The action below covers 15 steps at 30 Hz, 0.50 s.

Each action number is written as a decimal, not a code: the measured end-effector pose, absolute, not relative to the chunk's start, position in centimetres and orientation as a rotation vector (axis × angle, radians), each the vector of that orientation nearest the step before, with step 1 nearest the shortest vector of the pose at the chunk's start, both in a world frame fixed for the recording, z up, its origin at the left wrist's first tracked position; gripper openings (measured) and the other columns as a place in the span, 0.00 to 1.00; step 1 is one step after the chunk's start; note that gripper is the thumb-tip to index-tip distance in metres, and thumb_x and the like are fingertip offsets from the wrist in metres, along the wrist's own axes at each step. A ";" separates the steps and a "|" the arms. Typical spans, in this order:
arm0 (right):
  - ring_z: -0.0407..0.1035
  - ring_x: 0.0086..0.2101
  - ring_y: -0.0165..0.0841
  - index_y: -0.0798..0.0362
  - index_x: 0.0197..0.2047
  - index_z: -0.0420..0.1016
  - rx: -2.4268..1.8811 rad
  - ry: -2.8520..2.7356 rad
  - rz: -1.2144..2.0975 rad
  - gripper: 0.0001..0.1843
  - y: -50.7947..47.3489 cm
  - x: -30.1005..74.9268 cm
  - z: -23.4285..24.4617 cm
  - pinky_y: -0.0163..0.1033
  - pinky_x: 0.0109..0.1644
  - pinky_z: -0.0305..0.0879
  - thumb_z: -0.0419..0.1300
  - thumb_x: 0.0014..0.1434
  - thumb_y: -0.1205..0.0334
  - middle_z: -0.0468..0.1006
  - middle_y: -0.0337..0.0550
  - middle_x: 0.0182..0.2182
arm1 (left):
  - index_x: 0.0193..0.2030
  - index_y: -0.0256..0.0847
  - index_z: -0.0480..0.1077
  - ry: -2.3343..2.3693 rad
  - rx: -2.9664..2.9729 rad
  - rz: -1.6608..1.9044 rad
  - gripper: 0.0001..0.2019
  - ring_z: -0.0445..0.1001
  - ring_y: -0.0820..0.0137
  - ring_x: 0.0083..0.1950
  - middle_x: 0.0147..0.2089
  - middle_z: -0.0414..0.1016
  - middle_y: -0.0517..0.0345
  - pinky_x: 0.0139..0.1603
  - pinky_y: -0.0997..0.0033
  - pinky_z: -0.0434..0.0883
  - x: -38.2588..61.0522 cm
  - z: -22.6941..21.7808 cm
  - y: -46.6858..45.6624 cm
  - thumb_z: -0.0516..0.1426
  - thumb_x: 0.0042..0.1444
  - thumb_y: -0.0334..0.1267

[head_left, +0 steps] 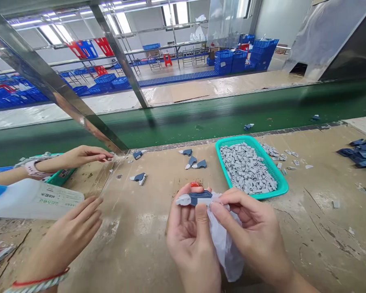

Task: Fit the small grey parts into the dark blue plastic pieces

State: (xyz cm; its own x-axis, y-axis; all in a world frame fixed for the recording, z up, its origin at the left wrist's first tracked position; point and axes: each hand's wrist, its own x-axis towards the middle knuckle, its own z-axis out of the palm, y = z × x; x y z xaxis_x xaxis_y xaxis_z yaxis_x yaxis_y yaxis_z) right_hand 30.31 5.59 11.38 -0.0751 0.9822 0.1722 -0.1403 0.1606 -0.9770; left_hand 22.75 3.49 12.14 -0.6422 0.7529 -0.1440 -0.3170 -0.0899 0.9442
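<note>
Left hand (190, 240) holds blue-grey part (199, 198); right hand (250, 228) pinches plastic bag (224, 244).

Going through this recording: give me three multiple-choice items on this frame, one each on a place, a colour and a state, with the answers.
1. Where is the teal plastic basket?
A on the bench ahead of the hands
B on the green conveyor belt
C in a co-worker's hand

2. What colour are the small pieces heaped in it?
A red
B grey
C white

3. What state is the white plastic film in?
A flat on the bench
B inside the basket
C gathered and hanging between the person's hands

1 A: the basket rests on the bench, short of the belt.
2 B: the heap is grey throughout.
3 C: the left hand holds a blue-and-grey part while the right hand pinches the film against it.
</note>
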 end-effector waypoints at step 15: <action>0.71 0.27 0.34 0.50 0.32 0.77 -1.207 -1.222 0.974 0.07 8.2 35.8 11.5 0.35 0.27 0.68 0.67 0.51 0.56 0.77 0.43 0.28 | 0.52 0.41 0.71 1.351 0.356 1.864 0.22 0.76 0.65 0.47 0.46 0.77 0.52 0.47 0.73 0.73 20.0 12.5 3.5 0.64 0.48 0.40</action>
State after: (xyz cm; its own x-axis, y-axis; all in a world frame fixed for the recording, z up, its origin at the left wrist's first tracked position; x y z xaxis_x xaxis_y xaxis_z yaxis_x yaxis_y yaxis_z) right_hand 35.81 8.22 11.52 0.1277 0.9806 0.1489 0.0733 0.1404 -0.9874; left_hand 20.01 3.48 12.48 -0.6488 0.7300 -0.2147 -0.4310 -0.1201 0.8943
